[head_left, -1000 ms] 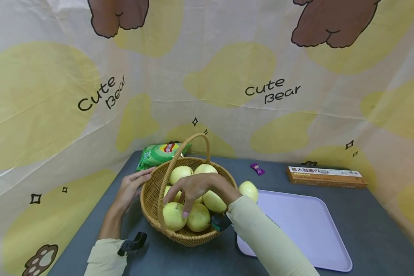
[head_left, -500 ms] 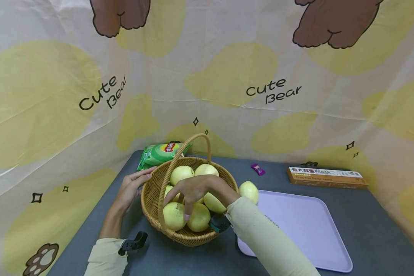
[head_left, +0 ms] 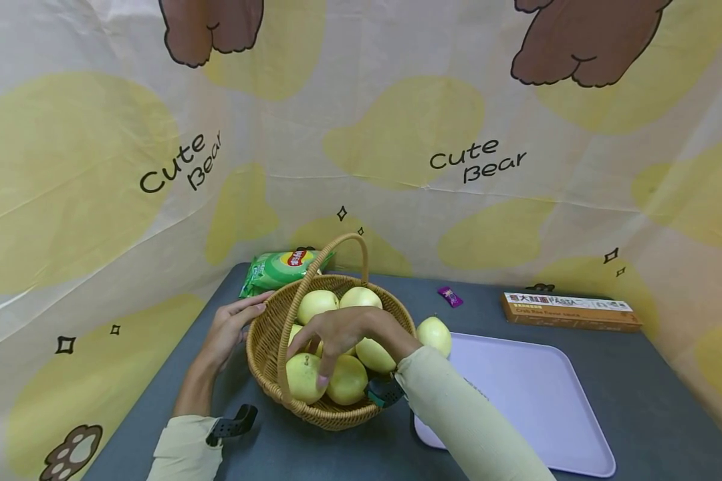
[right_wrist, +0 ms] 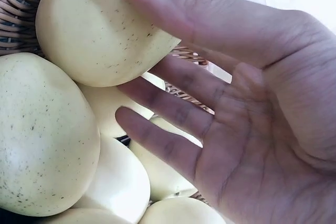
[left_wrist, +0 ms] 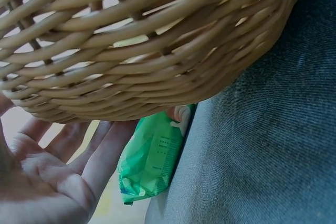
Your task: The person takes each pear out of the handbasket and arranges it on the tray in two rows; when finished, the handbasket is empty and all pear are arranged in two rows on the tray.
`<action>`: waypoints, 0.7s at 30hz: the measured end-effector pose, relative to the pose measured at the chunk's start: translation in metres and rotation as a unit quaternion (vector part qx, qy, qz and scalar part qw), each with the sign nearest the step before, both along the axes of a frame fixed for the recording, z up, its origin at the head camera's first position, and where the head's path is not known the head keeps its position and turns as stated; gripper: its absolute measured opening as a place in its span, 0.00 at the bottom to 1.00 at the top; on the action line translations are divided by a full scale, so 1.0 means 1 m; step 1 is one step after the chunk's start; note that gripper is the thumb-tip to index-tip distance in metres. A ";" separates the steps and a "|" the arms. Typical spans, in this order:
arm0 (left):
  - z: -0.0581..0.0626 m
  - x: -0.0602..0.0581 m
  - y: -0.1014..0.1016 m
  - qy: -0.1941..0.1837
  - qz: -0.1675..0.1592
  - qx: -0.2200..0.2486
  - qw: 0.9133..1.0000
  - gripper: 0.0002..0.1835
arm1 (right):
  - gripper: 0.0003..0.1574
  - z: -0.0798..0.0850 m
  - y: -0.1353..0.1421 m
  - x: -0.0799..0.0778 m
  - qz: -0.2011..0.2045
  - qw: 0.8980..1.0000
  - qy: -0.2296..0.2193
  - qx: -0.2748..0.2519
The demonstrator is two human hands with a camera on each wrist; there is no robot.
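Note:
A wicker basket (head_left: 331,419) with an arched handle holds several pale yellow-green pears (head_left: 317,304). My left hand (head_left: 224,336) touches the basket's left side; its fingers lie fairly straight against the weave in the left wrist view. Inside the basket is my right hand (head_left: 345,331), reaching over the fruit from the right. Its thumb lies on the front-left pear (head_left: 304,382), and the index finger curves round the far side, so the pear is pinched while still among the others. In the right wrist view, that speckled pear (right_wrist: 100,30) is beneath the thumb, its lower fingers extended.
One pear (head_left: 434,336) sits outside the basket, by the corner of a lilac tray (head_left: 529,401) at right. A green chip bag (head_left: 279,269) lies behind the basket. Farther back are a purple-wrapped candy (head_left: 450,296) and a pasta box (head_left: 571,311), near the patterned cloth.

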State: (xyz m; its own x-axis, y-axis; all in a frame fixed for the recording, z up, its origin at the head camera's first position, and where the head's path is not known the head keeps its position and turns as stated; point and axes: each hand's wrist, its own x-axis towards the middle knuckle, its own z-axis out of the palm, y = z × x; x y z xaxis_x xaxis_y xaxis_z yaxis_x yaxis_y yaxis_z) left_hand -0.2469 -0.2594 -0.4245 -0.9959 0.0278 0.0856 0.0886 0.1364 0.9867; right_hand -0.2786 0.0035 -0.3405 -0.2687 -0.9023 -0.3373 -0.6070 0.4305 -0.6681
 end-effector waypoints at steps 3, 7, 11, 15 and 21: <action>0.000 0.000 0.000 0.001 0.001 -0.002 1.000 0.26 | 0.40 0.001 0.001 0.000 0.002 1.000 -0.002 -0.005; 0.000 0.000 0.000 0.004 0.003 -0.009 1.000 0.26 | 0.38 0.003 0.003 0.000 -0.002 1.000 0.000 -0.010; 0.001 0.001 0.000 0.004 0.003 -0.011 1.000 0.25 | 0.37 0.005 0.006 0.002 -0.012 1.000 0.002 -0.018; 0.001 0.001 0.001 0.004 0.004 -0.013 1.000 0.26 | 0.37 0.007 0.009 0.004 -0.031 0.999 -0.003 -0.027; 0.002 0.002 0.001 0.002 0.004 -0.011 1.000 0.26 | 0.37 0.011 0.018 0.005 -0.064 0.997 0.000 -0.047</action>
State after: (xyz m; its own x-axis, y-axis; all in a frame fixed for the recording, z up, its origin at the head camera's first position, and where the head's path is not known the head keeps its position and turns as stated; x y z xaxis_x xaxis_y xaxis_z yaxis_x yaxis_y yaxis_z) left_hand -0.2453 -0.2580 -0.4229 -0.9957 0.0219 0.0900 0.0923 0.1593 0.9829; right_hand -0.2737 0.0215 -0.3296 -0.3834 -0.8881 -0.2537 -0.5504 0.4402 -0.7094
